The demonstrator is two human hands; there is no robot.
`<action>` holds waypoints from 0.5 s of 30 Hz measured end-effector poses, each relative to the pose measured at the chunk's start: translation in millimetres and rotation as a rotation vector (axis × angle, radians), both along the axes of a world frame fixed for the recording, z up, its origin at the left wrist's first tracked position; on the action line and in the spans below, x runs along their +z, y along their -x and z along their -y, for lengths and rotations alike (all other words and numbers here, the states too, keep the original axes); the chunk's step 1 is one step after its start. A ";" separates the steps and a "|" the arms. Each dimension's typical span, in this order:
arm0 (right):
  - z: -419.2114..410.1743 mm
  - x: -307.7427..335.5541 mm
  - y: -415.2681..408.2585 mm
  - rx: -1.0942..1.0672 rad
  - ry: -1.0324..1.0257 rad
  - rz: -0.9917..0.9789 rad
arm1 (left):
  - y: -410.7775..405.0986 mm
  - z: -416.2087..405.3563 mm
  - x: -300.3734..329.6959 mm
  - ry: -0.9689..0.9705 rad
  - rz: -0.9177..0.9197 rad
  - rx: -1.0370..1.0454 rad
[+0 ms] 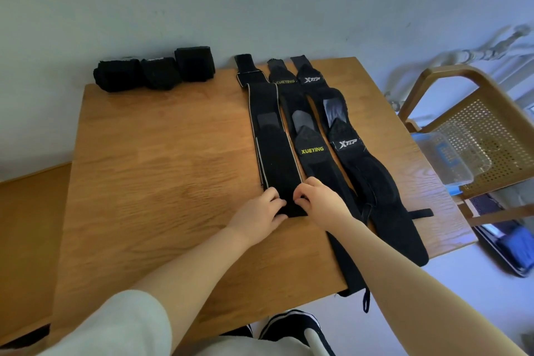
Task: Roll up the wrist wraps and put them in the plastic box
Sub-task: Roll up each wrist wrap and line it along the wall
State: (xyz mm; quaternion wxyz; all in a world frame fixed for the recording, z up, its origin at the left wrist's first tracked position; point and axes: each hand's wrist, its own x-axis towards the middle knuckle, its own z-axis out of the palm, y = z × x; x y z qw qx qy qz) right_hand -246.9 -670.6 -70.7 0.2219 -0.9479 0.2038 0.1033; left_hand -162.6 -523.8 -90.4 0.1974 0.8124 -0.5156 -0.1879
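Two hands, left hand (261, 209) and right hand (316, 199), pinch the near end of the soft, limp white-edged wrist wrap (274, 136), likely best rolled from there.

Rolled wraps (154, 71) left of flat wraps (291, 130) on table (161, 170)

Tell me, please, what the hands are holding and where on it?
Both the left hand and right hand pinch the near end of the leftmost flat wrist wrap.

Black wrist wraps (277, 159), one edged in pale trim, another lettered yellow, a third white, lie on a honey-brown wood-grain bench (161, 170) beside a clear, blue-accented plastic box (450, 156).
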 end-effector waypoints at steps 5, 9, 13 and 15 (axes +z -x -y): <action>-6.0 -1.7 8.9 0.139 0.039 0.029 | -1.7 -5.0 -9.3 0.069 -0.043 0.124; -0.5 -0.8 0.0 0.192 0.042 -0.027 | -6.2 -4.3 -7.7 0.053 -0.029 0.184; 3.7 1.9 -13.2 0.108 -0.059 -0.074 | -10.0 2.2 -1.7 0.008 0.027 0.188; 6.8 1.9 -19.4 0.061 -0.101 -0.073 | -11.6 3.9 -2.6 -0.003 0.089 0.213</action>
